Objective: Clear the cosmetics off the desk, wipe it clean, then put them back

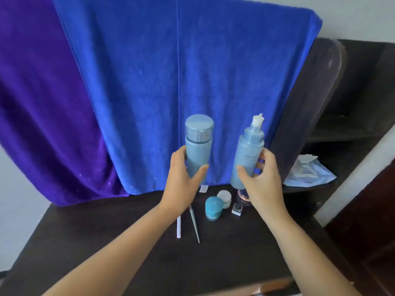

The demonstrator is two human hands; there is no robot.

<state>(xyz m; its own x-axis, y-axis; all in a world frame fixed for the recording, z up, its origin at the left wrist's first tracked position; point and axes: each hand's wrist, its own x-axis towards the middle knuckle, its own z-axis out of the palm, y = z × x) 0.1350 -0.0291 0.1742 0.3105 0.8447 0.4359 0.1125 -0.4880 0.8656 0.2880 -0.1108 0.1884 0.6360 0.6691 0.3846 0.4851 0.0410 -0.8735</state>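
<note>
The dark wooden desk [128, 253] carries a white stick [179, 227] and a slim green pencil [194, 224] lying side by side near its centre. At 3 o'clock from these stand a teal jar [213, 208], a white-lidded jar [224, 198], a dark jar with copper rim [243, 198] and a small black cube pot [237, 209]. A small white tag [203, 188] lies at 12 o'clock, by the desk's rear edge.

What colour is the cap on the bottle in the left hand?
Pale blue top with a silvery-grey band, matching the light blue capped bottle held by the left hand; head view.
</note>
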